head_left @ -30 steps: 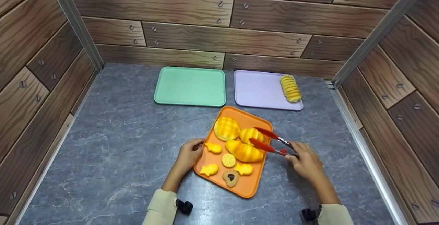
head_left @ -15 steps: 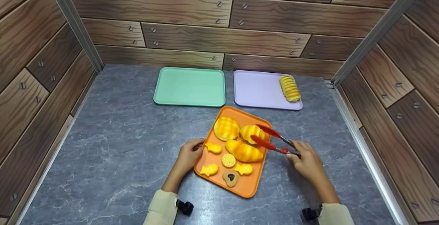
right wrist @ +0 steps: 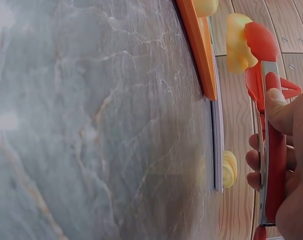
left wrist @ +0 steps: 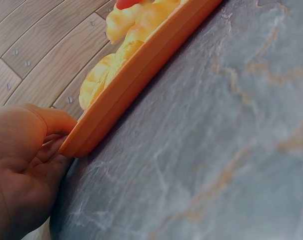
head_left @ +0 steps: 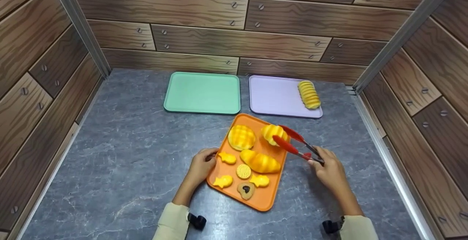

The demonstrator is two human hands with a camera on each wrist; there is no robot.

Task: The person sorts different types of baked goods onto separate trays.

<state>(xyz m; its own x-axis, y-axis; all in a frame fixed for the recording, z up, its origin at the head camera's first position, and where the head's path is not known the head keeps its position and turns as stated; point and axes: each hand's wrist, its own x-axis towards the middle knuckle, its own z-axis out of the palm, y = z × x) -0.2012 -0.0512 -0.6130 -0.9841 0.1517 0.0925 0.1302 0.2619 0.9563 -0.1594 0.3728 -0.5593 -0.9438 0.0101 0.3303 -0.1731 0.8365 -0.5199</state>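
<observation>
My left hand (head_left: 201, 165) grips the left edge of an orange tray (head_left: 214, 172), thumb at the rim and fingers below it in the left wrist view. In my right hand (head_left: 332, 170) is a pair of red-tipped tongs (head_left: 286, 145). Their tips pinch a ridged yellow toy bread roll (head_left: 271, 133), raised above the tray in the right wrist view (right wrist: 237, 44). On the tray lie a round checkered bun (head_left: 241, 137), a croissant (head_left: 260, 161), several yellow fish-shaped pieces (head_left: 223, 181), a round biscuit (head_left: 243, 171) and a heart-shaped cookie (head_left: 245, 190).
Behind the orange tray, a green tray (head_left: 203, 93) and a lilac tray (head_left: 274, 95) stand side by side near the back wall. A long ridged bread (head_left: 309, 94) lies at the lilac tray's right end. Wood-patterned panels enclose the grey marbled table (head_left: 120, 152).
The tongs have closed on the ridged roll and raised it off its spot beside the croissant, shifting toward the back right. The left hand and orange tray have stayed put.
</observation>
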